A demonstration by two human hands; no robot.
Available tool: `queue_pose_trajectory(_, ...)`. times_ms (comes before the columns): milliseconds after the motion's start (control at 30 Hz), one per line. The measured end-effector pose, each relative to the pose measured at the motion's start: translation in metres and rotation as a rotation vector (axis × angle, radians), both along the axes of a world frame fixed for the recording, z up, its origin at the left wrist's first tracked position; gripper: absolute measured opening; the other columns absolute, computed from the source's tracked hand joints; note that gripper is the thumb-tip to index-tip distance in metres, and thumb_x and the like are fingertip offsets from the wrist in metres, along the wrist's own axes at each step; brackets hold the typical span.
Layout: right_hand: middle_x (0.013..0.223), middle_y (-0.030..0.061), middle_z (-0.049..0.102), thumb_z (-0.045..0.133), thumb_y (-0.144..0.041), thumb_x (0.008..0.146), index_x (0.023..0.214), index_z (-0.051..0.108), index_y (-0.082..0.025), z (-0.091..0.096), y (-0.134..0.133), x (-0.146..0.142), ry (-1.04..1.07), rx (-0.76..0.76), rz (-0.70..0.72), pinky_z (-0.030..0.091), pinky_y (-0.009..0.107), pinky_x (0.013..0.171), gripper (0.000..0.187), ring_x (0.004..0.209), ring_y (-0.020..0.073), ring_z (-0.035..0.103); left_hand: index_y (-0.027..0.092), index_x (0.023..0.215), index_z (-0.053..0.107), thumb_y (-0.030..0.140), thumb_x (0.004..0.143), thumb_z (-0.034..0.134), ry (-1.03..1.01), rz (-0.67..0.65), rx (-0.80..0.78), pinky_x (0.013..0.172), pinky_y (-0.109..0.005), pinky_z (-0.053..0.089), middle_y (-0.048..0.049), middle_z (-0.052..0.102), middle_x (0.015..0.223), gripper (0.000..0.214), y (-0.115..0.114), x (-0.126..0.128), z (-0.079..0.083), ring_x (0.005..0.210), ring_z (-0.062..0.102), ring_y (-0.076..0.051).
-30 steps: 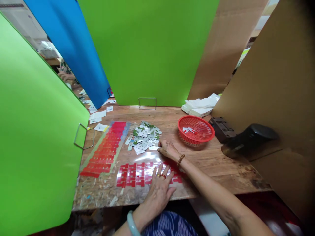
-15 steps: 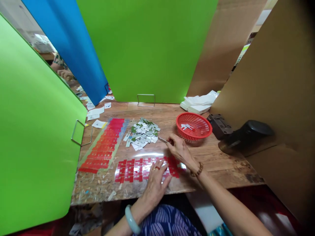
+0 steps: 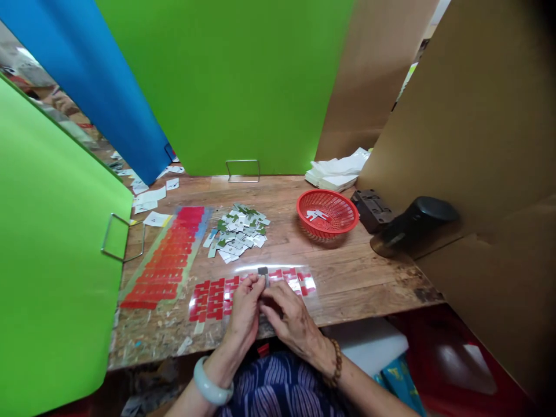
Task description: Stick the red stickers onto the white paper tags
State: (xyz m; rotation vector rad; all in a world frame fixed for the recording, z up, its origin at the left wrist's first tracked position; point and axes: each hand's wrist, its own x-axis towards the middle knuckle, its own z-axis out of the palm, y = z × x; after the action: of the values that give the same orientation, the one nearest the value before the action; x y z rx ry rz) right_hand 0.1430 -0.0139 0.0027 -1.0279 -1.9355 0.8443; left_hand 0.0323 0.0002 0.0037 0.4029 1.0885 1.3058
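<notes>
My left hand (image 3: 245, 307) is closed, its thumb and forefinger pinching a small flat grey piece (image 3: 263, 271) with a dark end that stands up above the fingertips. Right against it, my right hand (image 3: 293, 318) curls its thumb and fingers together at the lower end of that piece; what lies between them is hidden. Beneath both hands spreads a clear sheet with rows of red T-shaped stickers (image 3: 215, 298). Beyond them is a loose pile of small flat grey, white and green pieces (image 3: 241, 234).
A strip of red and orange stickers (image 3: 167, 258) lies at left. At right stand a red plastic basket (image 3: 328, 229) holding a few white pieces, a dark metal block (image 3: 371, 209) and a black cylinder (image 3: 417, 226). Green panels (image 3: 226, 87) and a cardboard panel (image 3: 469, 145) enclose the table.
My right hand has drawn back from the pile, where it held a thin light piece, to meet my left hand. My left hand has risen off the sticker sheet and closed. The view has shifted slightly.
</notes>
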Motion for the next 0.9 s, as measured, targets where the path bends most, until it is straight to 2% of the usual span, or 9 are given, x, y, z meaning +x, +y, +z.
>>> queue_pose_trajectory(67, 0.092, 0.0039, 0.056, 0.049, -0.015, 0.083, 0.096, 0.056, -0.021, -0.001, 0.006, 0.01, 0.056, -0.071, -0.032, 0.044, 0.027, 0.073, 0.016, 0.084, 0.016, 0.052, 0.013, 0.074, 0.056, 0.025, 0.064, 0.072, -0.002, -0.029, -0.035, 0.054, -0.018, 0.045, 0.0025, 0.058, 0.061, 0.022, 0.004, -0.007, -0.002, 0.053, 0.055, -0.007)
queue_pose_trajectory(167, 0.082, 0.0029, 0.056, 0.048, -0.018, 0.084, 0.088, 0.057, -0.019, -0.012, 0.024, 0.032, 0.026, -0.122, -0.272, 0.042, 0.026, 0.065, 0.01, 0.072, 0.0147, 0.052, 0.012, 0.075, 0.058, 0.025, 0.066, 0.071, 0.012, -0.087, -0.08, 0.056, -0.022, 0.05, -0.001, 0.061, 0.063, 0.021, 0.01, -0.014, -0.005, 0.055, 0.059, -0.01)
queue_pose_trajectory(233, 0.08, 0.0034, 0.055, 0.049, -0.016, 0.083, 0.084, 0.057, -0.018, -0.02, 0.038, 0.045, -0.041, -0.093, -0.357, 0.041, 0.027, 0.067, 0.009, 0.073, 0.0157, 0.051, 0.011, 0.074, 0.059, 0.023, 0.067, 0.07, 0.03, -0.105, -0.104, 0.053, -0.02, 0.05, -0.0023, 0.062, 0.064, 0.018, 0.014, -0.017, -0.006, 0.052, 0.057, -0.008)
queue_pose_trajectory(333, 0.081, 0.0044, 0.054, 0.049, -0.013, 0.08, 0.083, 0.057, -0.017, -0.03, 0.052, 0.056, -0.131, -0.054, -0.338, 0.04, 0.028, 0.071, 0.009, 0.077, 0.0173, 0.051, 0.009, 0.07, 0.061, 0.019, 0.067, 0.07, 0.05, -0.109, -0.128, 0.047, -0.015, 0.047, -0.0039, 0.063, 0.064, 0.014, 0.02, -0.018, -0.008, 0.048, 0.055, -0.006)
queue_pose_trajectory(433, 0.083, 0.0046, 0.054, 0.047, -0.012, 0.079, 0.083, 0.057, -0.017, -0.034, 0.055, 0.054, -0.198, -0.059, -0.32, 0.04, 0.027, 0.07, 0.012, 0.077, 0.0166, 0.051, 0.007, 0.069, 0.063, 0.015, 0.068, 0.07, 0.054, -0.134, -0.132, 0.046, -0.014, 0.047, -0.0045, 0.063, 0.063, 0.011, 0.025, -0.019, -0.011, 0.047, 0.055, -0.005)
queue_pose_trajectory(700, 0.071, 0.0015, 0.051, 0.046, -0.01, 0.075, 0.068, 0.049, -0.018, -0.029, 0.064, 0.048, -0.316, -0.108, -0.323, 0.036, 0.025, 0.063, 0.012, 0.068, 0.0151, 0.047, 0.006, 0.086, 0.066, 0.007, 0.072, 0.064, -0.049, -0.216, -0.158, 0.063, -0.02, 0.054, -0.0103, 0.068, 0.077, 0.014, 0.029, -0.025, -0.019, 0.061, 0.064, -0.011)
queue_pose_trajectory(900, 0.083, 0.0055, 0.051, 0.042, -0.011, 0.082, 0.088, 0.054, -0.017, -0.029, 0.047, 0.044, -0.247, 0.014, -0.357, 0.038, 0.028, 0.069, 0.014, 0.077, 0.0171, 0.048, 0.005, 0.089, 0.064, 0.006, 0.073, 0.061, -0.014, -0.208, -0.17, 0.06, -0.02, 0.055, -0.0136, 0.069, 0.082, 0.016, 0.03, -0.025, -0.019, 0.059, 0.064, -0.011)
